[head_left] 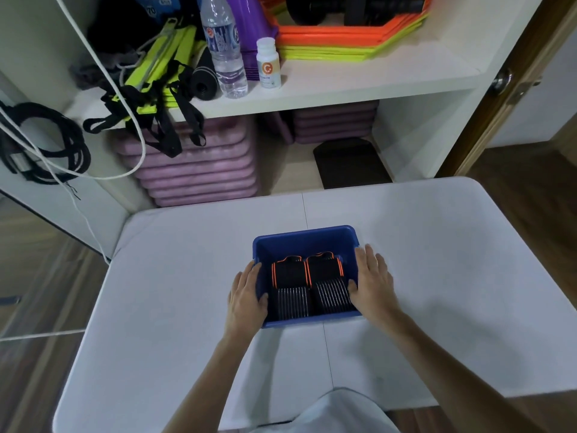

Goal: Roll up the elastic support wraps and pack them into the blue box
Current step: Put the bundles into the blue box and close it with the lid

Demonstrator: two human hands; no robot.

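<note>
Two hands, left hand (246, 296) and right hand (373, 281), flank the blue box (304, 240) on the white worktop (175, 276), each grip spread flat against its sides, likely steadying it. Four rolled wraps (309, 284) sit packed inside; shelves (343, 85) beyond.

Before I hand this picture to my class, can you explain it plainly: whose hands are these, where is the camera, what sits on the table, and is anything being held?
There is no machine here: a person works with two bare hands, and the single picture comes from a camera worn on the head, looking forward and down. On the white table stands a blue box. Inside it lie four rolled wraps: two black ones with orange edges at the back, two black ones with white stripes at the front. The left hand and the right hand rest against the box's two sides, thumbs over the rim, fingers fairly straight. Behind the table, a shelf holds a water bottle and a small white bottle.
</note>
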